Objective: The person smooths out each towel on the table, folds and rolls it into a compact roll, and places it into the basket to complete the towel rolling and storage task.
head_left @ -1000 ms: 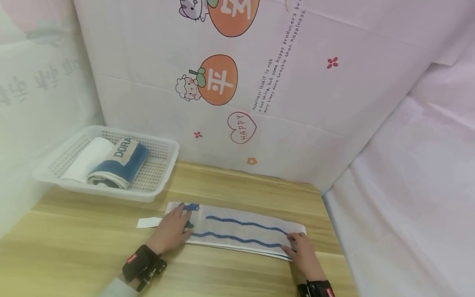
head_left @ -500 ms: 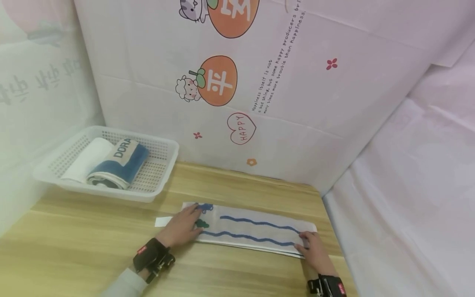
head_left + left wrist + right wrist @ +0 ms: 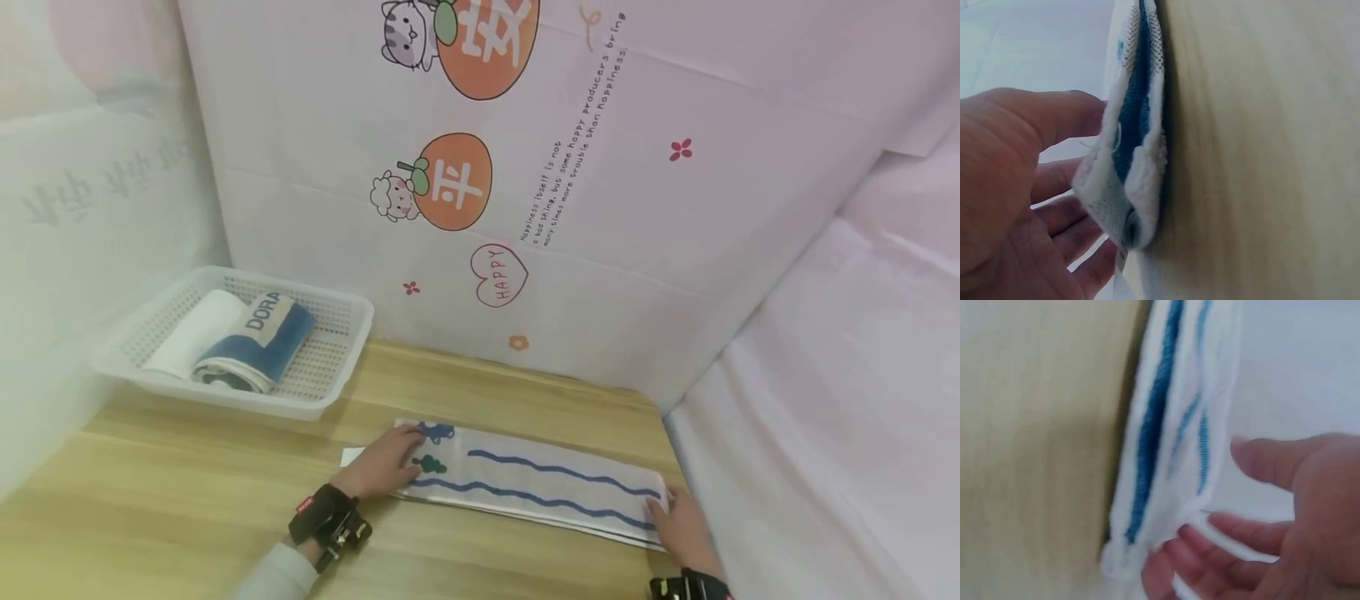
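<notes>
A long, folded white towel (image 3: 551, 477) lies on the table, with wavy blue stripes and blue and green figures on its top face. My left hand (image 3: 381, 467) rests on its left end; in the left wrist view the thumb (image 3: 1072, 115) touches the towel's side. At the right end is my right hand (image 3: 684, 532). Its fingers (image 3: 1204, 559) are at the towel's end corner in the right wrist view, while the thumb stands apart from the cloth. The open edge of the fold (image 3: 1138, 112) shows blue inside. A white tag (image 3: 351, 456) sticks out by the left hand.
A white plastic basket (image 3: 348, 350) stands at the back left of the wooden table (image 3: 210, 483). It holds a rolled white towel (image 3: 198, 333) and a blue towel with letters (image 3: 273, 354). Printed cloth walls (image 3: 600, 317) enclose the table.
The folded towel has slid to the right across the table, with both hands moving along with it. The right thumb and fingers have spread at the right end. The head view has tilted slightly.
</notes>
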### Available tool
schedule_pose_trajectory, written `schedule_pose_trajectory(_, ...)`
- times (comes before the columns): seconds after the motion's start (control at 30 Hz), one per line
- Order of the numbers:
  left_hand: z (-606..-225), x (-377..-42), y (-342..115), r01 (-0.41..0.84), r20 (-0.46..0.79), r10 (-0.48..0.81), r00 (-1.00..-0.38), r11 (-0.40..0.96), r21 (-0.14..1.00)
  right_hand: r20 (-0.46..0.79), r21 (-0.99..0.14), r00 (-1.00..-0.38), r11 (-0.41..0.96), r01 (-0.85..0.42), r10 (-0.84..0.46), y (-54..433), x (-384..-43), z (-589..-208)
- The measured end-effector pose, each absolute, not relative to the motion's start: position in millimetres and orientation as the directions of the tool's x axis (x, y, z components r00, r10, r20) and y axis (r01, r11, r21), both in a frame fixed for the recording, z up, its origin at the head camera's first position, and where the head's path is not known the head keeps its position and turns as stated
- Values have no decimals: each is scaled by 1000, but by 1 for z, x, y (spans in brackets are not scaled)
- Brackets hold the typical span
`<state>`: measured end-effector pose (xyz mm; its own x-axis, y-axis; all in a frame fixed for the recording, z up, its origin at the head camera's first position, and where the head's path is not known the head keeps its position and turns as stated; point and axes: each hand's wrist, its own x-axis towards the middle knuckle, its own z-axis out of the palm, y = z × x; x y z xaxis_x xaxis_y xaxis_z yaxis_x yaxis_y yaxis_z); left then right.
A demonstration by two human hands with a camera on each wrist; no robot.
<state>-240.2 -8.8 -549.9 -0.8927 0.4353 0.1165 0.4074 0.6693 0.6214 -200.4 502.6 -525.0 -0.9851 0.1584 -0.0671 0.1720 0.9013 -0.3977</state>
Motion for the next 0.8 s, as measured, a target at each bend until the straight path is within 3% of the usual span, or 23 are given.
schedule_pose_trajectory(0.4, -550, -234, -7, 403, 161, 412, -897, 610, 683, -136, -364, -963, 892, 267, 233, 511, -202, -535)
schedule_pose_trajectory(0.6, -541, -230, -3, 378, 232, 320, -919, 539, 753, -93, -452, -973, 861, 232, 213, 484, -207, -503)
schedule_pose_trajectory(0.8, -531, -224, 6, 352, 251, 273, -929, 437, 828, 34, -515, -989, 851, 109, 147, 425, -212, -463)
